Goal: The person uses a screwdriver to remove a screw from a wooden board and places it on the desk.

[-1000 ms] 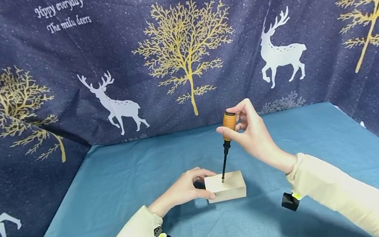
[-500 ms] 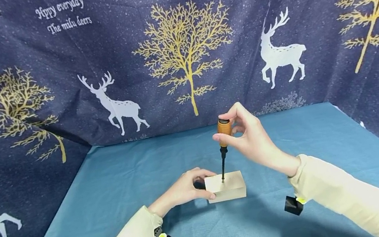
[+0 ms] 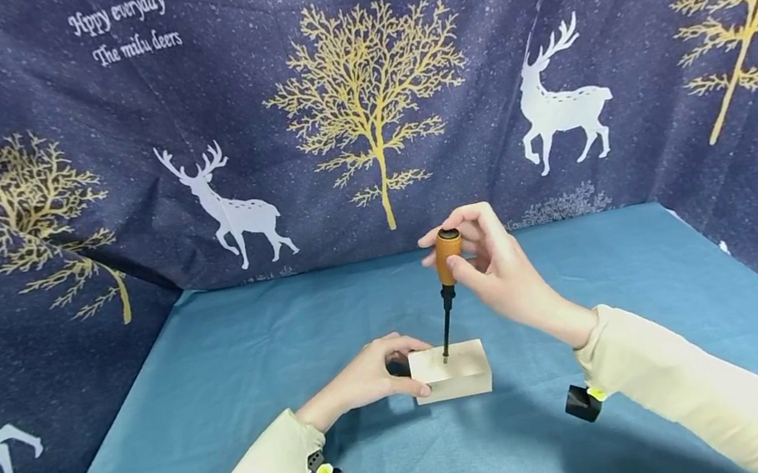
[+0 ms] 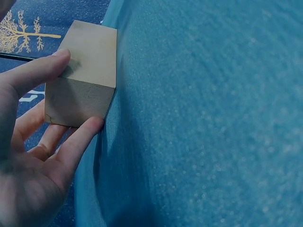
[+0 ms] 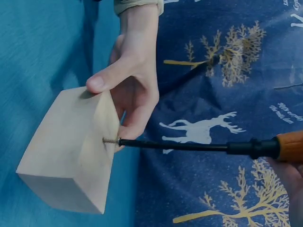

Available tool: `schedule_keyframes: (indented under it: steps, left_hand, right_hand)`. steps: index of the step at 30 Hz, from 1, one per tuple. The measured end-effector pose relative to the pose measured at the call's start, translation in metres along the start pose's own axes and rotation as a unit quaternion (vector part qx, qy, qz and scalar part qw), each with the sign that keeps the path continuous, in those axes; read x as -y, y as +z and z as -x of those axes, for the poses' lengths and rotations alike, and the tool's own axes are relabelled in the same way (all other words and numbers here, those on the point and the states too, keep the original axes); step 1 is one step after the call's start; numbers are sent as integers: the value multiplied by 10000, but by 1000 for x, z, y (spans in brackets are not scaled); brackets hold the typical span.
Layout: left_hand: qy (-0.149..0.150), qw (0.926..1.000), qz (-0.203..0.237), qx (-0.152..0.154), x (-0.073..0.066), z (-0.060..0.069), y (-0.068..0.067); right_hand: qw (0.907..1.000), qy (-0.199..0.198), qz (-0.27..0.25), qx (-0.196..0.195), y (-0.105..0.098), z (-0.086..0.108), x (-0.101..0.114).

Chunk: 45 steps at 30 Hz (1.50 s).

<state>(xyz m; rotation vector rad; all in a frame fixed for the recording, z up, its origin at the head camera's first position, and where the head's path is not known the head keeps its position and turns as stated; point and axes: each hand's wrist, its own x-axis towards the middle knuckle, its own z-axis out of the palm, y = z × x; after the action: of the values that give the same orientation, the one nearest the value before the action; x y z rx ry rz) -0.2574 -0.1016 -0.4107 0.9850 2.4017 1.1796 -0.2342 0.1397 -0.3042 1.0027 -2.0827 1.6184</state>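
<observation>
Pale wood makes up the block [image 3: 454, 386], which lies on the blue cloth [image 3: 252, 335] in front of the person, its long side toward them. The left hand [image 3: 366, 376] grips its left end, thumb on the near side and the other fingers at the end and far side. The right hand [image 3: 508, 277] holds the screwdriver [image 3: 447, 292] by its orange-brown handle [image 3: 448, 262], thumb against the near side, a fingertip up at the dark cap, other fingers reaching past behind. The tip meets a small screw [image 5: 111, 140] that stands up from the block's top face, some thread showing in the right wrist view. To turn it well, the shaft should line up with the screw; in the head view it leans a little to the right at the top, so bringing the handle more nearly over the screw would probably guard against slipping. Light pressure from above, with short turns between thumb and fingers, seems right, since a loose hold on the handle could let the tip wander. The left hand does best to brace against the twist with an even squeeze, fingertips well apart from the bit. How deep the screw sits cannot be told.
</observation>
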Motion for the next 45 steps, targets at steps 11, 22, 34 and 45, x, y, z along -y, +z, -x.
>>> schedule_keyframes:
  steps: [11, 22, 34, 45]
  left_hand:
    - [12, 10000, 64, 24, -2, 0, 0]
    - [4, 10000, 67, 15, 0, 0, 0]
    - [7, 10000, 48, 9, 2, 0, 1]
    - [58, 10000, 59, 1, 2, 0, 0]
  right_hand:
    - [9873, 305, 1271, -905, 7, -1, 2]
    - [9890, 527, 1222, -652, 0, -3, 7]
    - [9985, 325, 104, -423, -2, 1, 0]
    - [9869, 606, 1238, -838, 0, -4, 3]
